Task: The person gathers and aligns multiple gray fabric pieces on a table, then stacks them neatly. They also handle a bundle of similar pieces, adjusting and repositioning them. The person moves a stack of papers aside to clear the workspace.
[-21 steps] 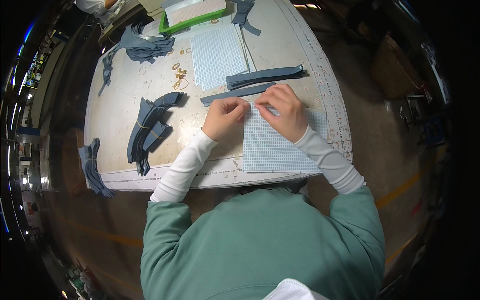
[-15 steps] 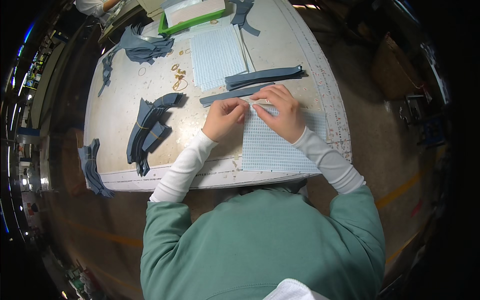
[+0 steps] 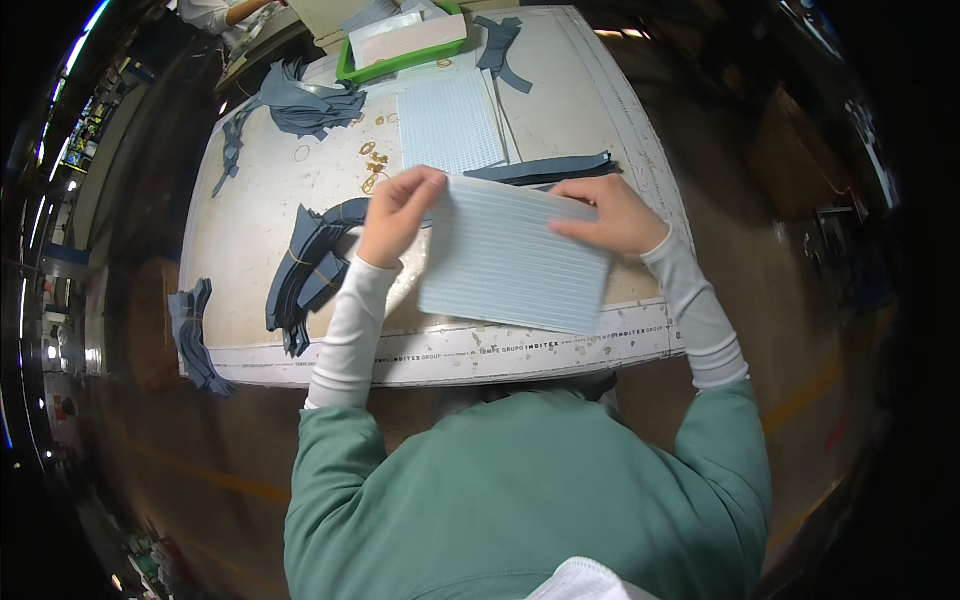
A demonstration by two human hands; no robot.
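A light blue sheet (image 3: 515, 265) with rows of small print, perhaps a label sheet, is lifted off the table and slightly tilted. At its upper left corner my left hand (image 3: 398, 215) pinches it between thumb and fingers. My right hand (image 3: 618, 212) grips the upper right side, the thumb lying over the face. Just beyond the sheet is a stack of long blue-grey fabric strips (image 3: 545, 168), partly covered by it. Farther back lies a pile of similar printed sheets (image 3: 450, 120). Left of my left hand is a banded bundle of blue-grey pieces (image 3: 292, 265).
On the white table (image 3: 560, 65) a green tray (image 3: 400, 68) with papers stands at the far edge. Rubber bands (image 3: 375, 158) lie mid-table. More cut pieces (image 3: 305, 100) are heaped far left, with another bundle (image 3: 195, 335) at the left edge. A co-worker's arm (image 3: 245, 10) shows far left.
The printed sheet has come up off the table and moved left in both hands. My hands have spread apart, the left one going left and the right one moving right.
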